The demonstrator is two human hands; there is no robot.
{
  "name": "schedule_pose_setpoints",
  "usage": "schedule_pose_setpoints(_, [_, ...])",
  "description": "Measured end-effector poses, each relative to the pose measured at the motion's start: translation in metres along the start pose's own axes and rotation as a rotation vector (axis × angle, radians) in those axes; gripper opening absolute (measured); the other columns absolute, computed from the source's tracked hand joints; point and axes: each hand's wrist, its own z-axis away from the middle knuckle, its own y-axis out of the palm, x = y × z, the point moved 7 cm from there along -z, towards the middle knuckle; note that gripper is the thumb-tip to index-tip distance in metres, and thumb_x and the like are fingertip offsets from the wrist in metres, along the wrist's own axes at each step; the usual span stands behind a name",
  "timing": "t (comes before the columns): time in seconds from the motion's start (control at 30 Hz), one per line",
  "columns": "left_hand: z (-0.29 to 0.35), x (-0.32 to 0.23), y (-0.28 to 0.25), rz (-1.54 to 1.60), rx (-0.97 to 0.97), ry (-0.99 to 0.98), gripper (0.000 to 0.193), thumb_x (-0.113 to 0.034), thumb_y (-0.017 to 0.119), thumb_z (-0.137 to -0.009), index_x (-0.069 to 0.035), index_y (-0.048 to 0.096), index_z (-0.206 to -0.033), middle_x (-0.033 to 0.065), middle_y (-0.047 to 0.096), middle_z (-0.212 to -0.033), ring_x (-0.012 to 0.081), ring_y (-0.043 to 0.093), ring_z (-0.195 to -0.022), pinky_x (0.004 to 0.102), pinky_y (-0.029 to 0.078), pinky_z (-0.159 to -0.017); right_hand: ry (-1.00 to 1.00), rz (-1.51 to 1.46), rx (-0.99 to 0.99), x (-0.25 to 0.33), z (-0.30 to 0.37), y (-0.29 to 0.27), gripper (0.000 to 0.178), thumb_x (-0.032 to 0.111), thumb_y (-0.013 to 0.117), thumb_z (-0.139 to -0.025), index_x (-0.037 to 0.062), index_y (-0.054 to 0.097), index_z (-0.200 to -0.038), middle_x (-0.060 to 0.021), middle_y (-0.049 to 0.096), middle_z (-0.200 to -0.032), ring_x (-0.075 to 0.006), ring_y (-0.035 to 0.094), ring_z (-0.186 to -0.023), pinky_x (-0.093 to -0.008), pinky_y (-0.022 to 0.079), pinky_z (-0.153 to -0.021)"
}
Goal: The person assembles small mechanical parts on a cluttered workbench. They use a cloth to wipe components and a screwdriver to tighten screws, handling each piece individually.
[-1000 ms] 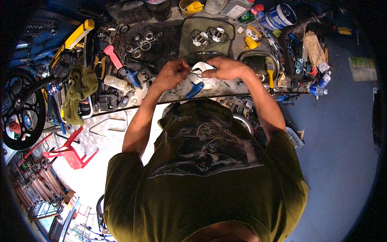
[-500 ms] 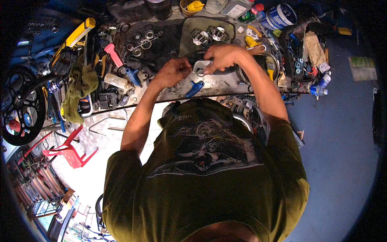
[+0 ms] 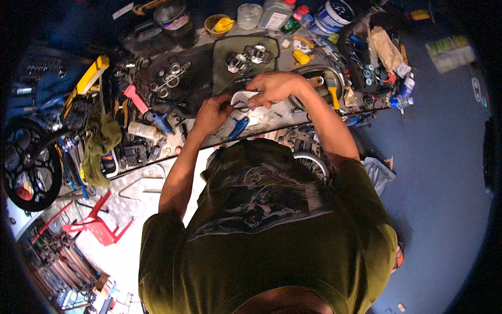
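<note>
My right hand (image 3: 278, 88) reaches in from the right, its thumb and fingers closed around a pale, round-cornered piece (image 3: 242, 97) with a dark opening at its lower edge. The piece's exact kind is unclear. At its left edge is my left hand (image 3: 211, 114), fingertips drawn together. Whatever they pinch, if anything, is too small to see. Just below the piece, a blue-handled tool (image 3: 239, 128) lies on the worn bench (image 3: 261, 121). Beyond my hands, two bicycle pedals (image 3: 248, 58) sit on a greenish mat (image 3: 222, 47).
Rings and washers (image 3: 170, 81) lie on a dark mat to the left, near a pink-handled tool (image 3: 137, 99). A yellow brush (image 3: 333, 94) rests in a round tray at right. Tubs and bottles, including a blue-and-white bucket (image 3: 332, 18), line the back. Below left stands a red chair (image 3: 102, 227).
The view has shifted, so the bench appears farther left. My left fingertips have come up to the edge of the pale piece, which now looks more tilted in my right hand.
</note>
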Motion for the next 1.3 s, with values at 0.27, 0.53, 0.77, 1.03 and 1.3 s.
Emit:
schedule_pose_setpoints(0.27, [-0.005,-0.012,-0.01,0.375,-0.11,0.011,0.022,-0.022,0.068,-0.095,-0.003,0.07,-0.107,0.004,0.07,-0.091,0.0138,0.062,-0.083,0.0298,0.049,-0.077,0.163,-0.269,-0.886,-0.098,0.114,-0.06,0.045,0.026,0.066,-0.09,0.0052,0.058,-0.129,-0.0171,0.07,-0.105,-0.0249,0.068,-0.092,-0.0351,0.053,-0.078])
schedule_pose_setpoints(0.53, [0.011,-0.089,-0.034,0.864,-0.096,-0.022,0.015,-0.017,0.067,-0.096,-0.008,0.069,-0.108,-0.007,0.064,-0.083,-0.0007,0.037,-0.056,0.0186,0.026,-0.049,0.754,0.08,-1.253,-0.263,0.223,-0.043,0.058,0.011,0.066,-0.079,0.0036,0.055,-0.135,-0.0231,0.061,-0.129,-0.0378,0.058,-0.121,-0.0422,0.046,-0.101])
schedule_pose_setpoints(0.77, [0.025,-0.127,-0.05,0.976,-0.114,0.024,0.016,-0.016,0.065,-0.097,-0.007,0.069,-0.109,-0.0006,0.07,-0.088,-0.0014,0.038,-0.054,0.0174,0.025,-0.047,0.914,0.145,-1.212,-0.28,0.239,-0.02,0.049,0.013,0.067,-0.079,0.0075,0.061,-0.127,-0.0232,0.067,-0.114,-0.0399,0.063,-0.11,-0.0453,0.05,-0.092])
schedule_pose_setpoints(1.03, [0.031,-0.142,-0.056,0.865,-0.138,0.092,0.022,-0.022,0.063,-0.098,-0.004,0.066,-0.11,0.002,0.068,-0.088,0.0018,0.046,-0.06,0.0186,0.031,-0.05,1.147,0.375,-1.228,-0.269,0.255,-0.016,0.021,0.021,0.066,-0.086,0.0026,0.067,-0.097,-0.0223,0.071,-0.101,-0.043,0.067,-0.096,-0.0508,0.054,-0.081])
schedule_pose_setpoints(1.3, [0.034,-0.16,-0.058,0.732,-0.171,0.242,0.021,-0.022,0.056,-0.102,-0.004,0.058,-0.113,0.0041,0.064,-0.088,0.0087,0.055,-0.073,0.0246,0.043,-0.064,0.006,-0.175,-1.33,-0.027,0.184,-0.059,0.021,0.022,0.067,-0.094,0.0033,0.071,-0.102,-0.0069,0.073,-0.094,-0.0117,0.065,-0.088,-0.0279,0.051,-0.081])
